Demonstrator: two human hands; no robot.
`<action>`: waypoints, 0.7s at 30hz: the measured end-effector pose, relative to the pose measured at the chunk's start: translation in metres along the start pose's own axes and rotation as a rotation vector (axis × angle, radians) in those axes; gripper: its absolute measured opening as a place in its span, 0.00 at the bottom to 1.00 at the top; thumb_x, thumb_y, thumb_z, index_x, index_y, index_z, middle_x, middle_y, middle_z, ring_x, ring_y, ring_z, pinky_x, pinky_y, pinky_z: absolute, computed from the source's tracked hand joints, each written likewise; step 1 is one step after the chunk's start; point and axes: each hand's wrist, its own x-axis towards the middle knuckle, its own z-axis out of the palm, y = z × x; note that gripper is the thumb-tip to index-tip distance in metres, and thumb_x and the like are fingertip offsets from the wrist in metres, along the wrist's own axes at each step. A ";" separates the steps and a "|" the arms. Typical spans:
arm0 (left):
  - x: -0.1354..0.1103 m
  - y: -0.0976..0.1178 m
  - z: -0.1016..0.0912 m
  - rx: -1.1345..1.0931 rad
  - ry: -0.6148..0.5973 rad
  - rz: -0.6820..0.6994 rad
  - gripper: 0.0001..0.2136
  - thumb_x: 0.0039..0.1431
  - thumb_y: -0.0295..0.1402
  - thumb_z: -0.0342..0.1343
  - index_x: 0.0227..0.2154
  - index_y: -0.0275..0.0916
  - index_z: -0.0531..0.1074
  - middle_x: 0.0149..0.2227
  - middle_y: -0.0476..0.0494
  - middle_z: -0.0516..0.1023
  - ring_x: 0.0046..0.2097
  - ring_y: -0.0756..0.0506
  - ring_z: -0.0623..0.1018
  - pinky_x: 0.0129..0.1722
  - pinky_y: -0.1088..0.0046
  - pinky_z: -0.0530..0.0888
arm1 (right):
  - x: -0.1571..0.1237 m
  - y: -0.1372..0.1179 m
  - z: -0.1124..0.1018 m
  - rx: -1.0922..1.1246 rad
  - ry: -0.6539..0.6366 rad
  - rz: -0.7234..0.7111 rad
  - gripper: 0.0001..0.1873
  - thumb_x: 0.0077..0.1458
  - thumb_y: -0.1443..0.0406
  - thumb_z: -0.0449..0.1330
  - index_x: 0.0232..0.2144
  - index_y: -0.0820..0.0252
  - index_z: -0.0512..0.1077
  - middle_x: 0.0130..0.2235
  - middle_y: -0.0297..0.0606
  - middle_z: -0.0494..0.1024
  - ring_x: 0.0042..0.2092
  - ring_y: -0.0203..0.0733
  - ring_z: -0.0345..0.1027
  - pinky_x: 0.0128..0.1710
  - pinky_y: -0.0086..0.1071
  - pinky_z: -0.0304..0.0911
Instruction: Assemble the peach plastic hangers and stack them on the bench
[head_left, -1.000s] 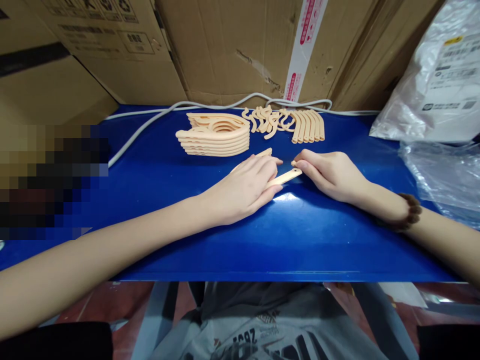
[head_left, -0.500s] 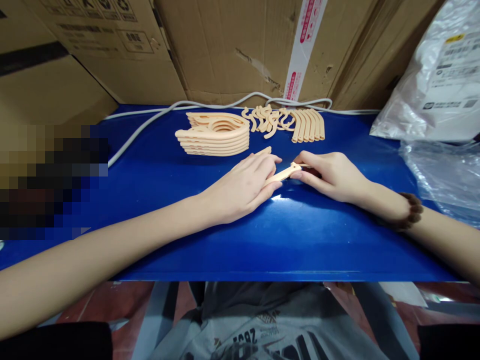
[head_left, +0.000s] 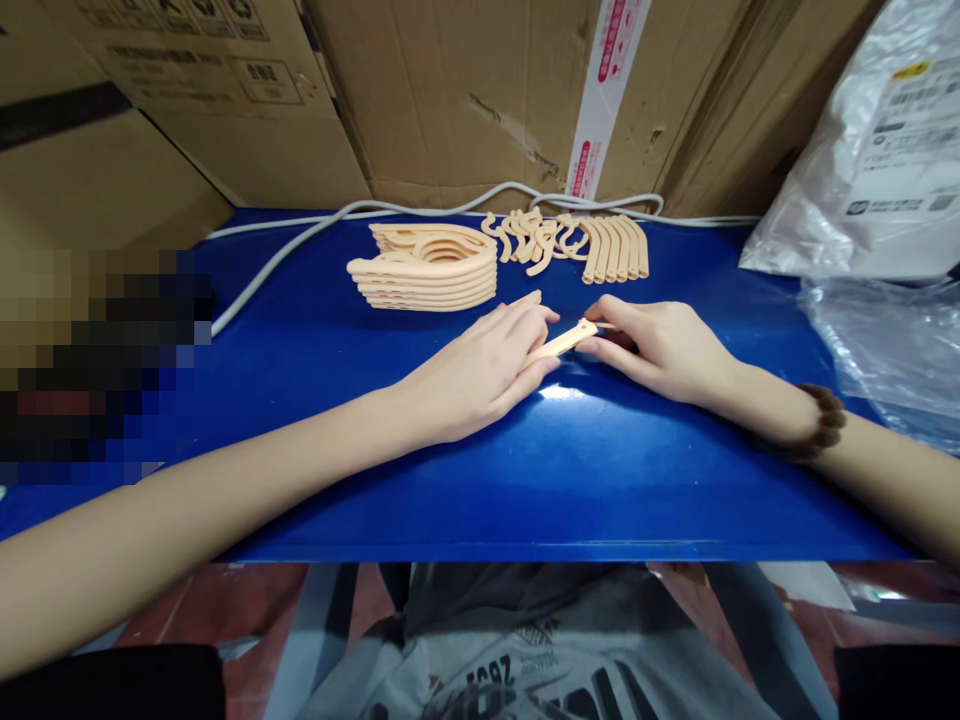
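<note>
While the left hand (head_left: 487, 370) pins the peach plastic strip (head_left: 564, 342) to the desk (head_left: 600, 470), the right hand (head_left: 660, 345) fingers pinch its tip, best held level and steady.

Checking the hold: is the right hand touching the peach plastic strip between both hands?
Touching. In the head view the right hand pinches the end of the peach plastic strip; no gap shows.
</note>
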 end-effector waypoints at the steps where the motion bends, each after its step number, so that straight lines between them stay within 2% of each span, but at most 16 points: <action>1: 0.000 0.000 0.000 0.003 -0.004 -0.003 0.07 0.73 0.35 0.44 0.37 0.40 0.60 0.60 0.29 0.70 0.70 0.33 0.63 0.68 0.46 0.61 | 0.000 0.000 0.000 0.002 -0.004 0.001 0.28 0.69 0.44 0.45 0.44 0.60 0.70 0.32 0.39 0.79 0.30 0.41 0.71 0.29 0.31 0.55; 11: -0.001 0.004 -0.002 0.011 -0.022 -0.009 0.07 0.73 0.36 0.44 0.42 0.39 0.62 0.61 0.31 0.71 0.71 0.36 0.61 0.69 0.49 0.62 | -0.001 0.000 -0.003 0.018 -0.033 -0.052 0.31 0.70 0.43 0.39 0.43 0.58 0.71 0.34 0.40 0.81 0.30 0.41 0.73 0.29 0.31 0.58; 21: -0.001 0.001 -0.001 0.136 -0.064 0.068 0.15 0.75 0.35 0.40 0.52 0.35 0.68 0.62 0.34 0.69 0.72 0.36 0.59 0.70 0.52 0.61 | -0.002 -0.002 -0.002 -0.033 -0.008 -0.077 0.36 0.69 0.42 0.37 0.43 0.61 0.73 0.35 0.41 0.83 0.31 0.41 0.74 0.28 0.30 0.58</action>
